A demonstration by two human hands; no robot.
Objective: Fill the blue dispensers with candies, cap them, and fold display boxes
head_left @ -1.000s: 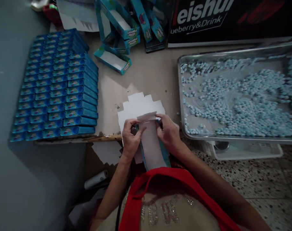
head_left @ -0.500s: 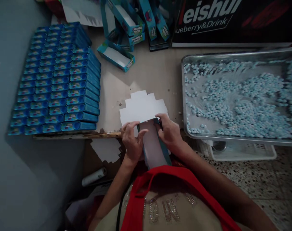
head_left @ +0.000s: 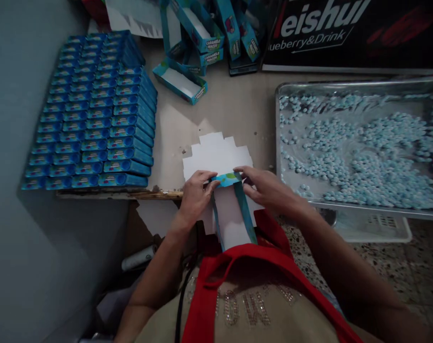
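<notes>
A partly folded blue carton with a white inside (head_left: pixel 232 216) lies between my hands, its near end against the red apron. My left hand (head_left: pixel 198 193) pinches the far left corner between thumb and fingers. At the far right corner, my right hand (head_left: pixel 257 186) grips the carton with curled fingers. The blue-green end flap (head_left: pixel 226 179) stands up between the two hands. Under and beyond the carton, a white flat cardboard blank (head_left: pixel 216 155) rests on the table's front edge.
Stacked blue boxes (head_left: pixel 95 114) fill the left side. Open blue cartons (head_left: pixel 182 83) lie at the back. A metal tray (head_left: pixel 278 143) of light-blue candies is on the right, with a black printed box (head_left: pixel 316 57) behind and a white basket (head_left: pixel 373 233) below.
The carton's far end flap has come up and its blue-green face now shows. Both hands remain at the far corners. The whole view has shifted slightly, moving the table items rightward.
</notes>
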